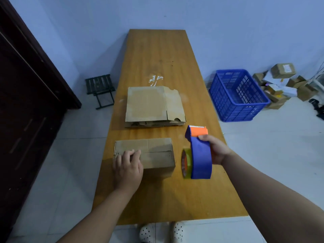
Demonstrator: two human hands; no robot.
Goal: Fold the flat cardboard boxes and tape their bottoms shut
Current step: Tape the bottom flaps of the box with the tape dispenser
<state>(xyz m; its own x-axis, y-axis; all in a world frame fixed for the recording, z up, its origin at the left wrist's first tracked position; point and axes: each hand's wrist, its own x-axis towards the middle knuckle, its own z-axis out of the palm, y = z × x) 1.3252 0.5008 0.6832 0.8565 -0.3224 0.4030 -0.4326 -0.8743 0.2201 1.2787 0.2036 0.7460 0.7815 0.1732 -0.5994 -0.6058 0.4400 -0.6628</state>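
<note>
Folded box (154, 153) is sitting on the near part of the surface (157, 50), left of centre: plain brown cardboard, scuffed, with the flap seam showing across its top. Left hand (128, 167) is holding its near-left corner, fingers curled over the top. Right hand (217, 151) is gripping a blue tape dispenser (200, 155) with an orange cutter head, its roll hanging just right of the box. Stack of flat boxes (147, 104) is lying farther back, mid-surface, with tape scraps (155, 79) beyond it. Blue crate (238, 95) is standing on the floor to the right, beside a pile of parcels (282, 81). One parcel is carrying a white label, too small to read.
</note>
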